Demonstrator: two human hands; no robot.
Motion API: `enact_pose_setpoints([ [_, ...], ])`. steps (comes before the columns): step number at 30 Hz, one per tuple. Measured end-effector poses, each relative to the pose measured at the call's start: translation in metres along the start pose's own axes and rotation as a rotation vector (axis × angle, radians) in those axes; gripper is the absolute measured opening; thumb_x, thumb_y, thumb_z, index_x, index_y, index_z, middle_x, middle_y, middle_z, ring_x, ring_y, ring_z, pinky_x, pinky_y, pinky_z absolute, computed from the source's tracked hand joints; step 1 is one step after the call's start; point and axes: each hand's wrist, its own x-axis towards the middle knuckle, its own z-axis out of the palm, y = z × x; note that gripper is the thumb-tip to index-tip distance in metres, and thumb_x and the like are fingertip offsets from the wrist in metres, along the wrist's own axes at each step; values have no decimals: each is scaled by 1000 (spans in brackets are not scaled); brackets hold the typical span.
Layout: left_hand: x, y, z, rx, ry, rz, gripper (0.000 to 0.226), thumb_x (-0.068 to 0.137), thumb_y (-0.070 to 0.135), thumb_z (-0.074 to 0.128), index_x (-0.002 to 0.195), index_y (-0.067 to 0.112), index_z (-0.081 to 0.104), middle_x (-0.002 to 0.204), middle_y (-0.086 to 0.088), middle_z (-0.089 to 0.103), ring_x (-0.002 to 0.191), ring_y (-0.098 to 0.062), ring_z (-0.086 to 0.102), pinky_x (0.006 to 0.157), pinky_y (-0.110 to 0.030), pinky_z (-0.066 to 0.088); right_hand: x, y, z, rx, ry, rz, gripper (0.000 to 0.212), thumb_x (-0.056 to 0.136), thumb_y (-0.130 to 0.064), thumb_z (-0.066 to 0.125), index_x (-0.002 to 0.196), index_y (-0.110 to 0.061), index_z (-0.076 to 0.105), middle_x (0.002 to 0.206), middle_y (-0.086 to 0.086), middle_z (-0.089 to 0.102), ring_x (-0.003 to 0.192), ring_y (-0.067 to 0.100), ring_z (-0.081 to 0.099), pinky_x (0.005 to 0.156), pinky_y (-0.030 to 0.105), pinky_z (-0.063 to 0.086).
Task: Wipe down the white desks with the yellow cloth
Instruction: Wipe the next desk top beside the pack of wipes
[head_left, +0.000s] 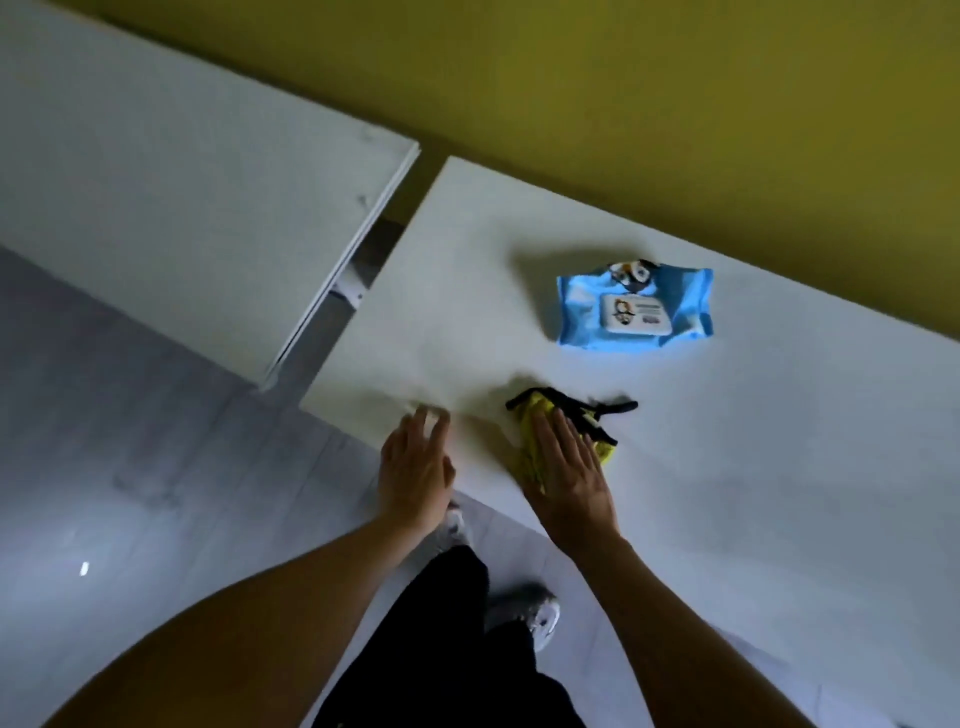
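Observation:
The yellow cloth (532, 447), edged with a black trim, lies crumpled near the front edge of the right white desk (753, 467). My right hand (569, 478) presses flat on top of it, fingers together and stretched forward. My left hand (415, 467) rests flat on the desk's front left corner, fingers spread, holding nothing. A second white desk (182, 208) stands to the left, separated by a narrow gap.
A blue pack of wet wipes (636, 306) lies on the right desk, beyond the cloth. A yellow-green wall (623, 104) runs behind both desks. Grey floor (130, 493) lies to the left; my dark trousers and light shoes show below.

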Motion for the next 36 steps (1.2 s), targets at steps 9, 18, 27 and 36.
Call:
enact_pose_setpoints([
  [9, -13, -22, 10, -151, 94, -299, 71, 94, 21, 71, 157, 8, 42, 164, -20, 38, 150, -41, 40, 117, -52, 44, 105, -13, 18, 85, -272, -342, 73, 89, -25, 70, 154, -15, 39, 154, 4, 47, 140, 27, 46, 110, 47, 42],
  [18, 44, 25, 39, -283, 380, -657, 63, 104, 27, 35, 161, -2, 29, 167, -22, 30, 156, -37, 26, 128, -50, 26, 259, -77, 64, -75, -365, -731, 61, 97, -50, 44, 148, -17, 45, 146, 8, 52, 134, 30, 49, 110, 45, 40],
  [27, 63, 40, 54, -182, 461, -796, 65, 103, 27, 33, 162, 0, 24, 170, -21, 24, 159, -34, 17, 131, -45, 10, 284, -170, 126, -109, -506, -1236, 43, 102, -40, 39, 133, -18, 59, 124, 7, 62, 110, 29, 58, 94, 44, 43],
  [36, 64, 36, 57, -172, 453, -803, 66, 104, 29, 32, 163, 2, 22, 172, -17, 17, 161, -31, 10, 132, -42, 2, 283, -188, 138, -164, -502, -1218, 37, 102, -36, 35, 117, -13, 60, 107, 14, 63, 95, 35, 59, 82, 45, 45],
])
